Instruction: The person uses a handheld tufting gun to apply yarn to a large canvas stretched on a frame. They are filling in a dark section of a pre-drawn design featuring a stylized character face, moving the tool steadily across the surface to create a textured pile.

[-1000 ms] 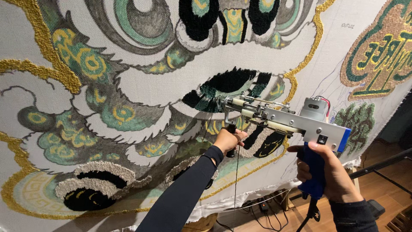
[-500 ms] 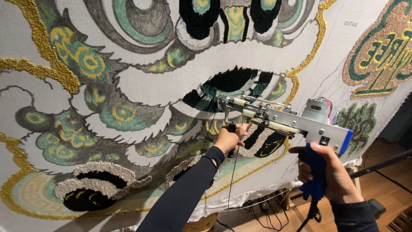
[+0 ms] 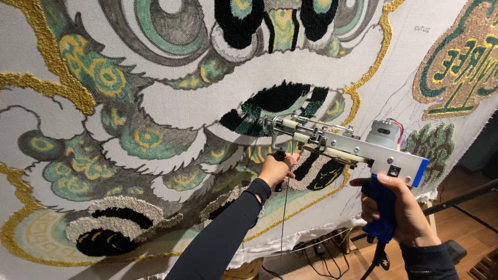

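A metal tufting gun (image 3: 346, 148) with a blue pistol grip points left at a large stretched cloth (image 3: 171, 111) tufted with a green, gold, black and white lion face. My right hand (image 3: 395, 210) is closed around the blue grip at the lower right. My left hand (image 3: 276, 169) grips the black front handle under the gun's nose. The needle tip touches a dark green and black patch (image 3: 259, 109) in the lion's mouth. A thin dark yarn (image 3: 283, 228) hangs down from the gun.
A round green and gold tufted emblem (image 3: 459, 62) fills the cloth's upper right. Cables and a power strip (image 3: 319, 249) lie on the wooden floor below. A black stand bar (image 3: 461, 199) crosses at the right edge.
The gun and both hands have shifted slightly up and left along the dark patch. Both grips are unchanged.
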